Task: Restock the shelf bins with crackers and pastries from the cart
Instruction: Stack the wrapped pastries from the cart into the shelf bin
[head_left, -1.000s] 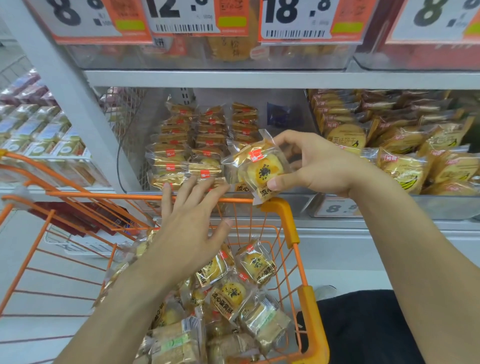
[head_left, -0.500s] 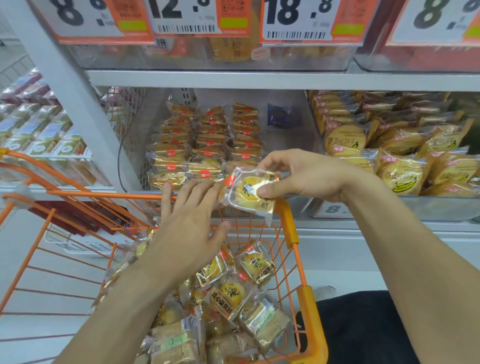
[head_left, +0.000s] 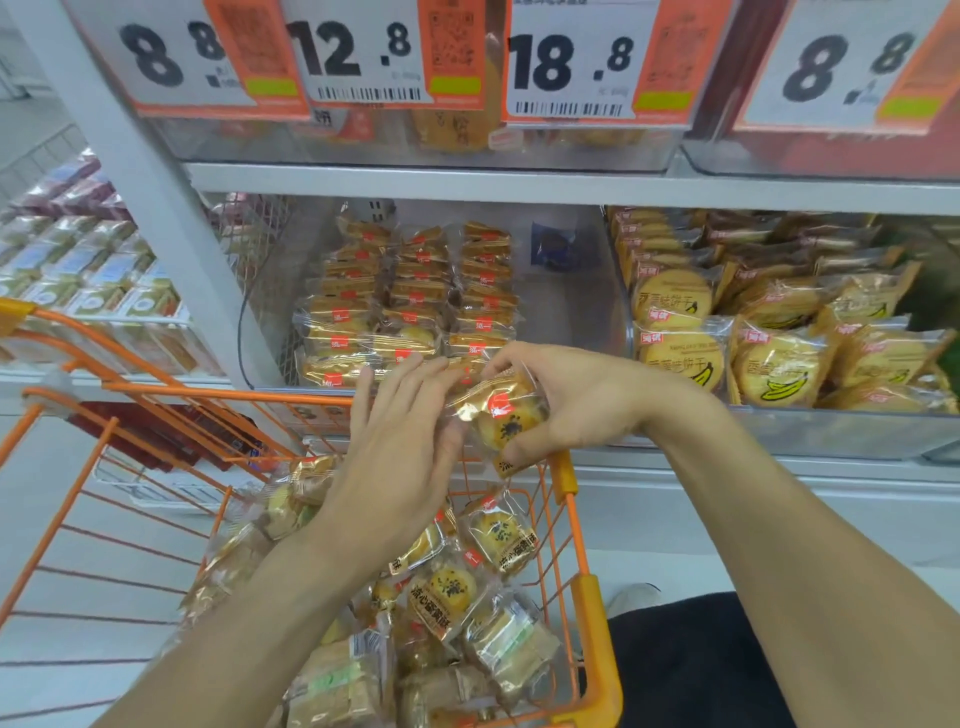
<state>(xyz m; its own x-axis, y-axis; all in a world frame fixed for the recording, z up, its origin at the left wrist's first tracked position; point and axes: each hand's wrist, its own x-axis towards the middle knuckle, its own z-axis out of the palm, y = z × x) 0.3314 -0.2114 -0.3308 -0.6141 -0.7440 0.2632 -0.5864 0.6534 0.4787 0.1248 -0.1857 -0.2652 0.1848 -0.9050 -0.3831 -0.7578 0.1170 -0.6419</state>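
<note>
My right hand (head_left: 576, 400) pinches a clear-wrapped round pastry (head_left: 501, 418) with a red label and black sesame on top, held just above the orange cart's (head_left: 589, 592) front rim. My left hand (head_left: 402, 447) is flat with straight fingers, its fingertips against the packet's left side. Directly behind both hands is the middle shelf bin (head_left: 566, 312), holding three neat rows of the same pastries (head_left: 410, 306) on its left; its right part is bare. The cart below holds several loose wrapped pastries (head_left: 452, 587) and cracker packs (head_left: 337, 686).
The bin to the right (head_left: 831, 431) is full of banana biscuit packs (head_left: 779, 366). Price tags (head_left: 566, 62) hang from the upper shelf. A white upright post (head_left: 156, 208) stands left of the bin, and boxed goods (head_left: 67, 275) fill shelves further left. A dark blue packet (head_left: 553, 244) lies deep in the middle bin.
My right hand lowered the pastry and turned it; my left hand rose from above the cart to touch the packet's left side.
</note>
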